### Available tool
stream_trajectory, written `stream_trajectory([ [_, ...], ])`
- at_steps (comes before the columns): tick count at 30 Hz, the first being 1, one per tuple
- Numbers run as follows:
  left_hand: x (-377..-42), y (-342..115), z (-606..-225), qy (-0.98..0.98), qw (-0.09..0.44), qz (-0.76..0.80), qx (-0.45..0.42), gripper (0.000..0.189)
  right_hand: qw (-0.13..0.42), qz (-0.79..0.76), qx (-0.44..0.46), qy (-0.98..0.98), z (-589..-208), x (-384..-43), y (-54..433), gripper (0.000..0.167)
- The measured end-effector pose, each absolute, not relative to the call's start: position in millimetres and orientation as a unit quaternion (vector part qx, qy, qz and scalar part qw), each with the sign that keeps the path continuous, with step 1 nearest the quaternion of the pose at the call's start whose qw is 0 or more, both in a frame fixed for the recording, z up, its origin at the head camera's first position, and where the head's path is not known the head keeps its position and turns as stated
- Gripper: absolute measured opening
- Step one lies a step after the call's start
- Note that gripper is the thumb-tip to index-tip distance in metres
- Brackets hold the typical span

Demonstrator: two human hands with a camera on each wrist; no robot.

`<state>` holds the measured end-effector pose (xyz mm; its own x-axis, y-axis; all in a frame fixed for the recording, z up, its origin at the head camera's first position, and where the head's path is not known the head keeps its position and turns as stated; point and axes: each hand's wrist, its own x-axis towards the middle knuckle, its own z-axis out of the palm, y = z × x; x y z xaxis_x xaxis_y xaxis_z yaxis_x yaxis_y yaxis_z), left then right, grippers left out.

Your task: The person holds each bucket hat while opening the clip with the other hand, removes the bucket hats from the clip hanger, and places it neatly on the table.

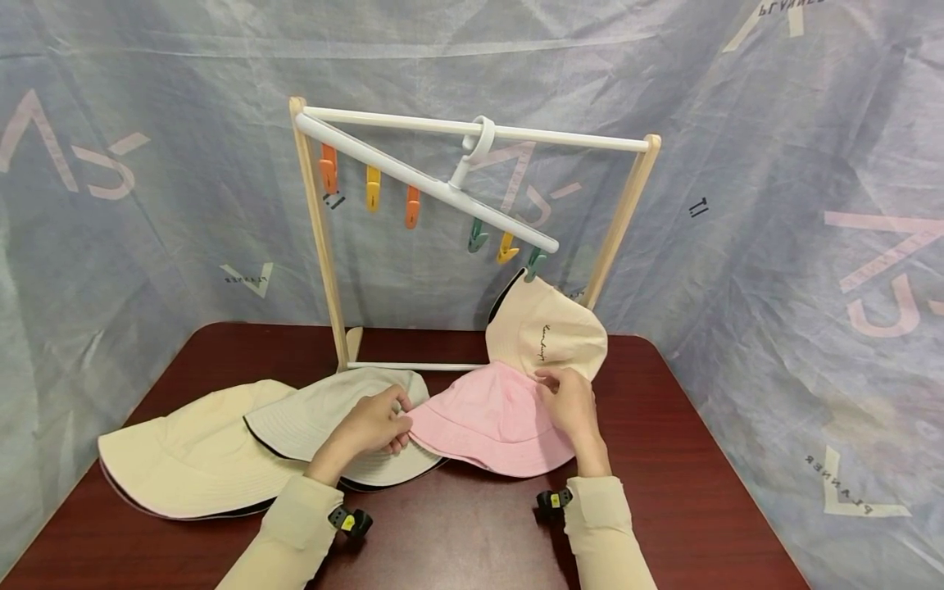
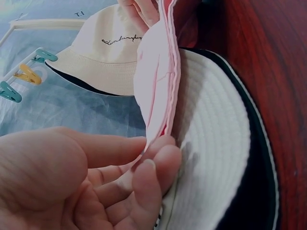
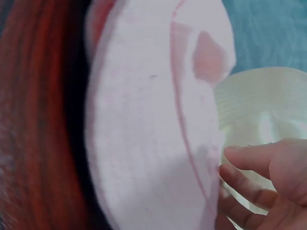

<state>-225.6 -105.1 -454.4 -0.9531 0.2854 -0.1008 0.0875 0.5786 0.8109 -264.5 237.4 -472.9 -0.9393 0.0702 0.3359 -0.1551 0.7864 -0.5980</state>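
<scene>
A pink bucket hat (image 1: 490,414) is between both hands, over the right part of a pale grey-white bucket hat (image 1: 317,414). My left hand (image 1: 374,422) pinches the pink brim's left end between thumb and fingers, clearly seen in the left wrist view. At the pink crown's right side is my right hand (image 1: 569,406); in the right wrist view its thumb and index finger are apart, with the fingertips (image 3: 225,172) beside the fabric. Behind it a cream bucket hat (image 1: 549,328) with black script hangs by its brim from a green clip (image 1: 534,264).
A white hanger bar (image 1: 428,187) hooks onto a rack with wooden posts (image 1: 319,238). Orange, yellow and green clips (image 1: 477,236) hang along it. Another cream bucket hat (image 1: 199,451) lies at the left of the dark red table (image 1: 664,492). A grey-blue cloth (image 1: 184,205) hangs behind.
</scene>
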Motion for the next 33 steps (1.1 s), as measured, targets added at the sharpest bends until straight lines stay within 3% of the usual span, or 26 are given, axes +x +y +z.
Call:
stream_trajectory([
  [16, -232, -109, -449, 0.913, 0.015, 0.387, 0.129, 0.017, 0.182, 0.361, 0.036, -0.914, -446, -259, 248, 0.028],
  [33, -246, -97, -433, 0.879, -0.086, 0.414, 0.219, 0.02, 0.237, 0.396, 0.07, -0.884, -422, -246, 243, 0.031],
])
